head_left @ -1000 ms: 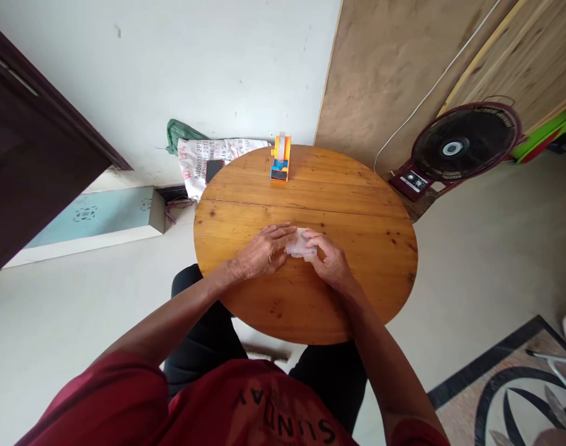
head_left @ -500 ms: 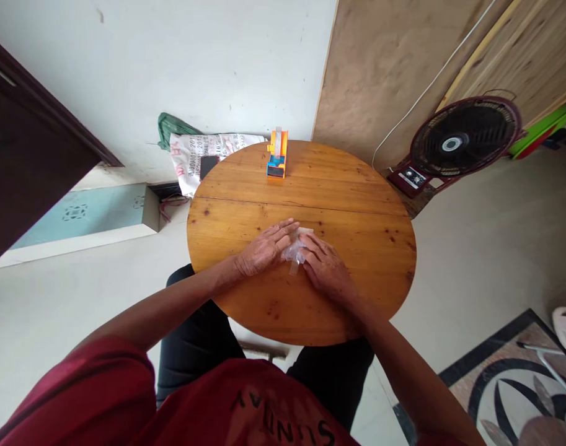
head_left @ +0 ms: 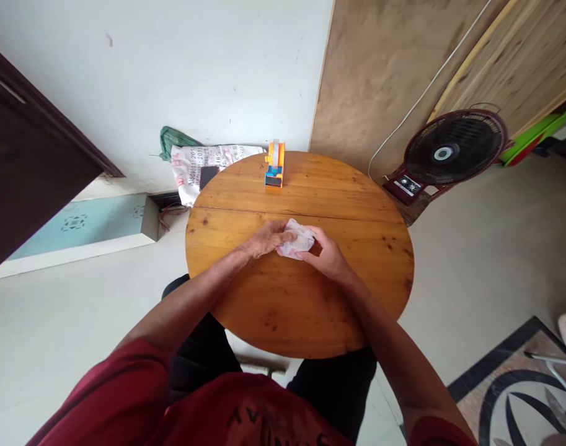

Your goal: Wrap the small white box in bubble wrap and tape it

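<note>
A small crumpled bundle of whitish, see-through plastic (head_left: 297,240) is held between both hands above the middle of the round wooden table (head_left: 283,310). My left hand (head_left: 268,238) grips its left side, with the thumb on top. My right hand (head_left: 327,253) pinches its right edge between thumb and fingers. What the plastic wraps, if anything, cannot be made out. An orange and blue tape dispenser (head_left: 274,164) stands at the table's far edge, beyond the hands.
A dark red fan (head_left: 454,148) stands on the floor at the right. Behind the table's left edge lies a printed white sack (head_left: 185,164) against the wall. A pale blue box-like step (head_left: 87,220) is at the left.
Both hands were pressing the plastic flat on the table; now they have closed on its two sides and hold it up. The camera view has shifted slightly.
</note>
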### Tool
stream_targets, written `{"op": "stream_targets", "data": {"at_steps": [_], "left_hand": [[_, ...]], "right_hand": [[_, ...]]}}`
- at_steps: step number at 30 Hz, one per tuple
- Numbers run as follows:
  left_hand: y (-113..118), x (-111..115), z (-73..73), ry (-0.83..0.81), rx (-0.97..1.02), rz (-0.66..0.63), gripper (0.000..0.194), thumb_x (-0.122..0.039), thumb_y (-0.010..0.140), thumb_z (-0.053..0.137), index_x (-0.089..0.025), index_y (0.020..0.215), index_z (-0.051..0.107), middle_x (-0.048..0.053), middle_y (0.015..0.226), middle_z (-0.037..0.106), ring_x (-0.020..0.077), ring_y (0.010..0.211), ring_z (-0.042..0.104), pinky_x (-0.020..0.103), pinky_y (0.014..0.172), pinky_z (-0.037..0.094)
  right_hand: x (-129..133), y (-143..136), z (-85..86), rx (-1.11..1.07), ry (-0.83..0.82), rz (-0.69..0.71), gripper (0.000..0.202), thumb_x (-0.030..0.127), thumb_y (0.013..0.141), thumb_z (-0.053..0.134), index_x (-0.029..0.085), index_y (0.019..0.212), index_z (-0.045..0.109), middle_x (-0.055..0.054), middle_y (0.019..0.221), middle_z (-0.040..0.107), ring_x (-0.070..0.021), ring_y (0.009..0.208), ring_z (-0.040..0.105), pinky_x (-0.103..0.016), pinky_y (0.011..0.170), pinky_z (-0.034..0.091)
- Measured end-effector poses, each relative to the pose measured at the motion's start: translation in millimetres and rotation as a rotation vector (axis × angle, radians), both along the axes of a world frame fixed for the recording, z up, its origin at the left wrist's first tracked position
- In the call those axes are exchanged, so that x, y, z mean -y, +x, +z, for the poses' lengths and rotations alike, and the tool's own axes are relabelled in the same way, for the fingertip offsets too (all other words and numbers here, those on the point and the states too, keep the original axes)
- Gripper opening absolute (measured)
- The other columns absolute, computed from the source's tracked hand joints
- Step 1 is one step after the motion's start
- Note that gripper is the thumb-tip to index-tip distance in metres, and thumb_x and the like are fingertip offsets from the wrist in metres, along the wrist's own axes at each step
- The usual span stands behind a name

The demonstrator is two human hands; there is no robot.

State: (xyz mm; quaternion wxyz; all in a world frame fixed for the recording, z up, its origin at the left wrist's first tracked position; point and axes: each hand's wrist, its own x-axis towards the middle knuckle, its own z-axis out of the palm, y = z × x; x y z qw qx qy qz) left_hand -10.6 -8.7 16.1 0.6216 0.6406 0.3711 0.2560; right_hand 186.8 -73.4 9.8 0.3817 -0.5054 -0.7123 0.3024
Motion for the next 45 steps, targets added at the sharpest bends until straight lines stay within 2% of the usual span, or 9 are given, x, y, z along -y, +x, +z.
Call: {"op": "stream_targets", "data": {"at_steps": [5,7,11,15,20,29,34,39,45], "left_hand": [[-0.2,-2.4,7.0,0.176,-0.098,0.053,0.049,-0.059,0.086,0.057,-0.012,0.084,0.068,0.003,0.069,0.063,0.014,0.062,0.053,0.024,0.056,0.037],[-1.9,0.1,8.1,0.074,-0.004,0.01,0.054,-0.063,0.087,0.056,-0.011,0.093,0.071,0.005,0.079,0.069,0.0165,0.07,0.059,0.025,0.063,0.041],[-0.7,5.0,7.9,-0.247,0.27,-0.074,0.062,-0.057,0.072,0.079,-0.013,0.114,0.068,0.01,0.105,0.073,0.0216,0.089,0.066,0.029,0.08,0.048],[5.4,9.6,5.3,-0.394,0.386,-0.111,0.063,-0.044,0.064,0.089,-0.014,0.116,0.068,0.012,0.112,0.072,0.0227,0.098,0.067,0.031,0.086,0.048],[14.0,13.1,2.1,-0.516,0.486,-0.025,0.065,-0.036,0.057,0.094,-0.013,0.112,0.068,0.012,0.108,0.073,0.0216,0.092,0.068,0.033,0.085,0.05],[14.3,13.1,-0.1,-0.486,0.538,0.025,0.059,-0.03,0.058,0.093,-0.013,0.11,0.069,0.01,0.103,0.074,0.019,0.085,0.069,0.031,0.079,0.051],[15.0,15.8,0.9,-0.504,0.548,0.028,0.056,-0.03,0.06,0.092,-0.014,0.108,0.068,0.009,0.104,0.073,0.0191,0.087,0.068,0.033,0.083,0.052],[11.4,16.0,5.2,-0.534,0.5,-0.045,0.057,-0.029,0.06,0.09,-0.016,0.111,0.066,0.007,0.103,0.072,0.0186,0.086,0.067,0.032,0.081,0.05],[8.8,17.3,8.1,-0.523,0.438,-0.071,0.048,-0.025,0.059,0.087,-0.016,0.101,0.066,0.002,0.093,0.07,0.0152,0.08,0.062,0.026,0.074,0.046]], "right_hand": [[-12.0,0.0,-6.7,-0.415,-0.272,0.014,0.078,0.04,0.073,0.079,0.025,0.141,0.045,-0.008,0.13,0.066,-0.0258,0.111,0.066,-0.042,0.094,0.055],[-11.4,0.7,-4.6,-0.469,-0.333,-0.004,0.083,0.041,0.071,0.081,0.027,0.143,0.043,-0.008,0.13,0.067,-0.0258,0.108,0.068,-0.04,0.09,0.057],[-8.2,1.6,3.2,-0.484,-0.369,-0.001,0.086,0.042,0.071,0.082,0.027,0.145,0.042,-0.009,0.131,0.066,-0.0261,0.109,0.068,-0.039,0.089,0.058],[-4.8,2.7,5.8,-0.418,-0.334,0.013,0.088,0.041,0.072,0.081,0.024,0.148,0.039,-0.012,0.135,0.064,-0.027,0.115,0.066,-0.042,0.096,0.056],[-4.5,5.3,0.1,-0.358,-0.287,-0.031,0.088,0.041,0.074,0.079,0.024,0.15,0.037,-0.012,0.136,0.063,-0.0277,0.116,0.066,-0.044,0.096,0.055],[-5.7,7.1,-7.9,-0.273,-0.067,-0.119,0.081,0.042,0.077,0.077,0.023,0.147,0.04,-0.014,0.131,0.064,-0.0269,0.114,0.064,-0.047,0.101,0.049],[-3.5,8.5,-2.9,-0.247,-0.053,-0.124,0.074,0.044,0.082,0.072,0.024,0.146,0.042,-0.011,0.124,0.067,-0.0247,0.105,0.066,-0.044,0.096,0.052],[0.7,8.8,7.7,-0.277,-0.06,-0.135,0.056,0.044,0.087,0.067,0.024,0.136,0.052,-0.01,0.119,0.069,-0.0246,0.104,0.067,-0.043,0.095,0.053],[3.2,5.6,15.2,-0.171,0.066,-0.22,0.029,0.038,0.087,0.066,0.025,0.113,0.067,-0.006,0.103,0.073,-0.0219,0.091,0.067,-0.041,0.088,0.057]]}}
